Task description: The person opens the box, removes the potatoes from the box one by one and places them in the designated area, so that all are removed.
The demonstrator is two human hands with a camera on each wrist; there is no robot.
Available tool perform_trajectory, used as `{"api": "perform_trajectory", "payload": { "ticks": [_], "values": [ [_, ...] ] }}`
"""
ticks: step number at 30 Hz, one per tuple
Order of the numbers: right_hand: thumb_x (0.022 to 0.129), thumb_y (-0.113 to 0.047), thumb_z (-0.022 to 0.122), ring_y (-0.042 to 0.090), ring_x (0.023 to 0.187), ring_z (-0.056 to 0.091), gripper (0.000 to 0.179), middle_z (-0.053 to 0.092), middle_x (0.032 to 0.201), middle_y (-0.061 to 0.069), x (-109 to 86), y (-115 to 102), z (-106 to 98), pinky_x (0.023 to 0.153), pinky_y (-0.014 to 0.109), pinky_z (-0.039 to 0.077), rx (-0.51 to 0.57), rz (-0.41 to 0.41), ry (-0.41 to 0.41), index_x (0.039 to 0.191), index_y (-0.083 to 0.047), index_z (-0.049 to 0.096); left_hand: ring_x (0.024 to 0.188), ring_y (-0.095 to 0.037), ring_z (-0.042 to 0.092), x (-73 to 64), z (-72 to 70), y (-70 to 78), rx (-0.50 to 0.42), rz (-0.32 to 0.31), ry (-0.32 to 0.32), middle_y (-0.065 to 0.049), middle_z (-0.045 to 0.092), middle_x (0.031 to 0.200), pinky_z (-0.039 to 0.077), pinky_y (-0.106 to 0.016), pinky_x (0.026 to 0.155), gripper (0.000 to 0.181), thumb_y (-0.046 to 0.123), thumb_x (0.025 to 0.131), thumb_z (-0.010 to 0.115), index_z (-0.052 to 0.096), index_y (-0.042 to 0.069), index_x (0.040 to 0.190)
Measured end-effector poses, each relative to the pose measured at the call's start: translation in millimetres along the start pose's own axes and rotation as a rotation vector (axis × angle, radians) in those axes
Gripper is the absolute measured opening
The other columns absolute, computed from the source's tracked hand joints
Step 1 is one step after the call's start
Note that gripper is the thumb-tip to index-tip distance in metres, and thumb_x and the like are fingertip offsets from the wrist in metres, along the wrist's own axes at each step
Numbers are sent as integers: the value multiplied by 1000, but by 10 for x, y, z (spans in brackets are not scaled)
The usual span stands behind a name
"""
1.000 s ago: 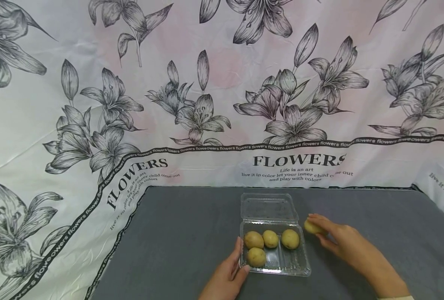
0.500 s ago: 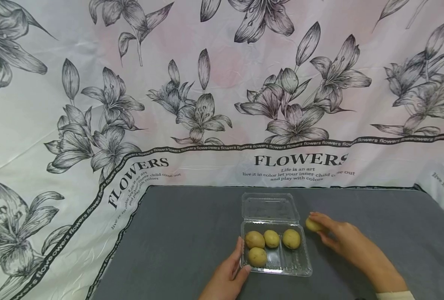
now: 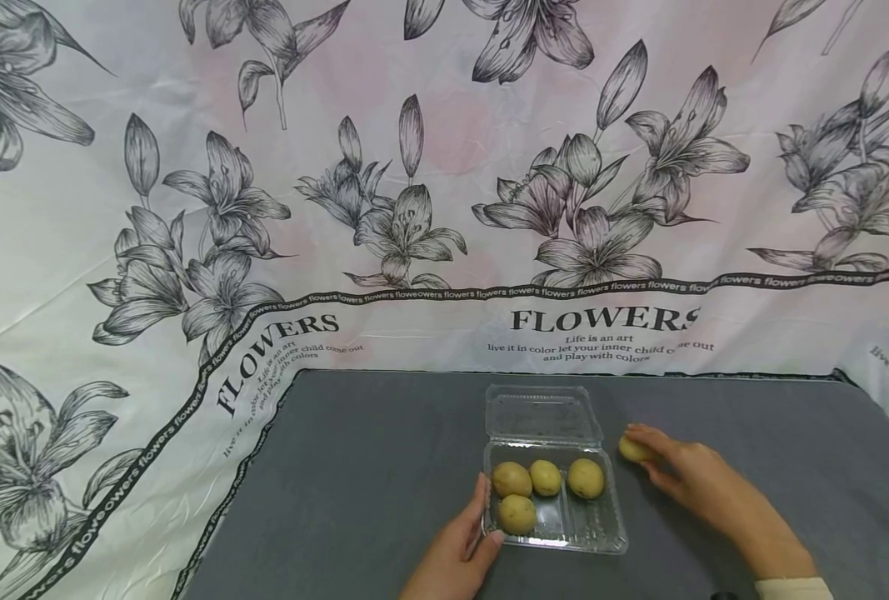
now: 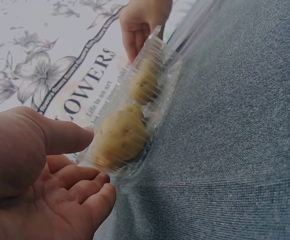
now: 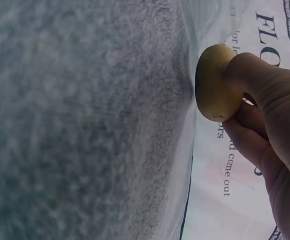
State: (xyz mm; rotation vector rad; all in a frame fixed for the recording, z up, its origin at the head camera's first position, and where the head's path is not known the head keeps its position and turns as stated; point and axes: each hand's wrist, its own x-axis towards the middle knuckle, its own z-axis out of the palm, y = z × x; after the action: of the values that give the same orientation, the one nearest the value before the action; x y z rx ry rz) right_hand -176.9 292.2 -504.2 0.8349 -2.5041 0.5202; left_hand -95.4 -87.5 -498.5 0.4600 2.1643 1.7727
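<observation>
A clear plastic clamshell container (image 3: pixel 594 533) lies with its lid (image 3: pixel 541 412) folded back away from me. Several yellowish potatoes (image 3: pixel 516 515) sit inside, most of them in the left compartment and one potato (image 3: pixel 586 478) in the right. My left hand (image 3: pixel 455 546) holds the container's near left corner, thumb at the rim and fingers along the side wall; the left wrist view shows this thumb (image 4: pixel 69 136) close up. Beyond the container's right side, my right hand (image 3: pixel 695 479) pinches another potato (image 5: pixel 217 82) between thumb and fingers, low over the table.
The dark grey table cloth (image 3: pixel 369 475) extends to both sides of the container. A white fabric backdrop (image 3: pixel 414 333) with printed flowers and lettering rises at the table's back edge. A small black object (image 3: pixel 724 596) shows at the bottom edge of the head view.
The head view has drifted slightly. My right hand keeps the potato pinched beside the container, and my left hand keeps hold of the corner; the potatoes inside have not moved.
</observation>
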Motion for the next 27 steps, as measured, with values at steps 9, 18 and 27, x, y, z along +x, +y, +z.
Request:
{"api": "perform_trajectory", "payload": {
  "ticks": [9, 18, 27],
  "values": [
    [69, 4, 91, 31, 79, 77, 66, 77, 119, 18, -15, 20, 43, 67, 47, 64, -2, -12, -3, 130, -6, 66, 158, -38, 14, 1, -11, 9, -9, -12, -11, -20, 11, 174, 28, -39, 125, 75, 19, 111, 59, 13, 0, 167],
    [72, 2, 92, 33, 82, 77, 64, 76, 123, 16, -21, -4, 24, 69, 50, 63, 0, 59, -43, 130, -8, 68, 159, -38, 12, 10, -8, 4, -16, -26, -22, -19, 10, 175, 27, -44, 125, 76, 19, 111, 59, 12, 2, 168],
    [74, 2, 92, 41, 88, 76, 65, 73, 129, 20, -27, -21, -9, 74, 57, 63, 35, 111, -61, 134, -8, 68, 159, -38, 13, 9, -4, 10, -14, -38, -12, -19, 11, 175, 27, -44, 125, 77, 19, 110, 60, 12, 2, 168]
  ]
}}
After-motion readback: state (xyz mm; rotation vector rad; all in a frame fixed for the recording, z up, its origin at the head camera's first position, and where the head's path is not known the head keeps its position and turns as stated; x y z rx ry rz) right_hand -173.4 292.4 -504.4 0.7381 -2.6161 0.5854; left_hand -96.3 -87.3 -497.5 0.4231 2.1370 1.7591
